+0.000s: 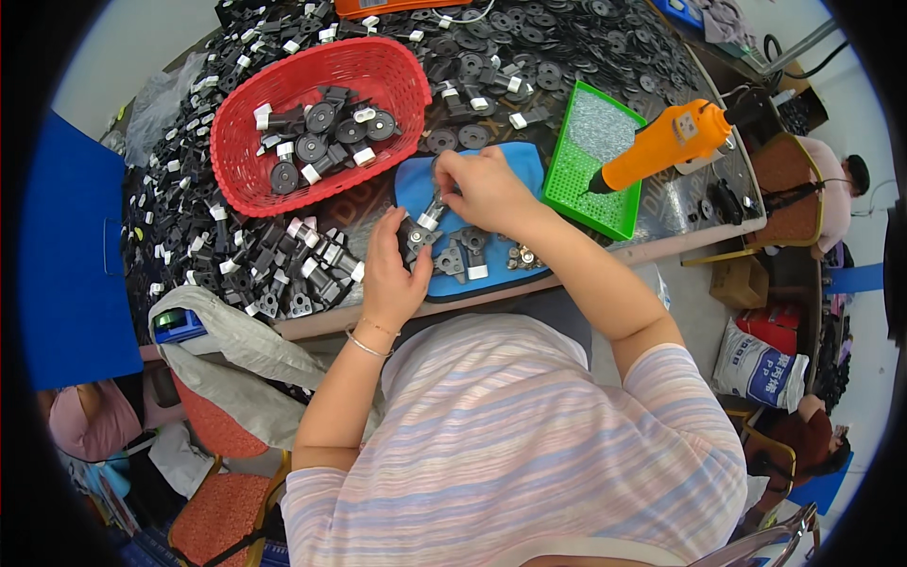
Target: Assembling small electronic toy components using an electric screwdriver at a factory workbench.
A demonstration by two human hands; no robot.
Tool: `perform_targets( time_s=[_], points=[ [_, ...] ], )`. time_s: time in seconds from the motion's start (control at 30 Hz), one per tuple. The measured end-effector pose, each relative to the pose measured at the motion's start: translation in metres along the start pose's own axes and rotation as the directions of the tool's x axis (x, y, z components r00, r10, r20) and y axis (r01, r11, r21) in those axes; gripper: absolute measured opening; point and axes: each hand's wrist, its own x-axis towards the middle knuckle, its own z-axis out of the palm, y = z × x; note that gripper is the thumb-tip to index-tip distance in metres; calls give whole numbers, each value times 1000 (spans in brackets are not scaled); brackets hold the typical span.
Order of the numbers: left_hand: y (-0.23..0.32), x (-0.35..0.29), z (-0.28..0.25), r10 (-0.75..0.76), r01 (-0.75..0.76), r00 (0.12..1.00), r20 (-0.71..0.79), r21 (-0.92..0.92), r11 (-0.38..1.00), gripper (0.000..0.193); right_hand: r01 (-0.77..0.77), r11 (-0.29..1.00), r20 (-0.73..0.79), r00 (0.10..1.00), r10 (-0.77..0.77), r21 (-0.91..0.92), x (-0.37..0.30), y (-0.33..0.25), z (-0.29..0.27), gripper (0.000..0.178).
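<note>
A long workbench (pixel 661 248) is seen from above, and nearly all of it is buried under a heap of black plastic parts (pixel 529 57) with white tips. Places are given here from the blue pad (pixel 515 165) that lies at the bench's near edge, directly in front of the seated person.

To the upper left of the pad a red basket (pixel 283 189) is set, with a handful of round-headed black pieces lying in it; it is judged to be kept there so that pieces can be dropped in within easy reach. Just right of the pad a green tray (pixel 590 161) is laid, and over it an orange power screwdriver (pixel 661 142) is hung, tip pointing down toward the pad, apparently so it can be pulled in without being picked up. Left of the pad a smaller pile of black-and-white parts (pixel 302 265) is kept close at hand.

On the pad itself a few grey brackets (pixel 463 255) and small metal bits (pixel 521 255) are spread, seemingly kept from rolling by the soft surface.

The left hand (pixel 392 274) is held at the pad's left edge, fingers closed around a small black part (pixel 413 236), which is steadied there. The right hand (pixel 487 189) is held over the pad's upper middle, fingertips pinched together on a small silver piece (pixel 433 213) that touches the black part from above; what exactly is pinched cannot be told.
</note>
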Motion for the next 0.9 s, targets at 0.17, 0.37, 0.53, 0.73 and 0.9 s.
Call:
perform_targets(
  time_s=[0.17,0.37,0.53,0.73,0.9],
  points=[
    [0,1,0,6,-6,1000,-3,-2,1000,54,-41,999,59,997,42,-9,1,1,0,20],
    [0,1,0,21,-21,1000,-3,-2,1000,53,-71,997,71,995,71,-6,6,3,-4,20],
    [-1,0,1,27,-27,1000,-9,0,1000,54,-230,973,-22,973,231,10,15,15,-45,22],
    [0,1,-1,13,-13,1000,1,6,1000,53,-255,966,156,953,260,-52,-1,23,-50,26],
    [0,1,0,33,-33,999,2,15,999,53,-229,966,143,959,245,-124,-3,24,-45,26]
  ],
)
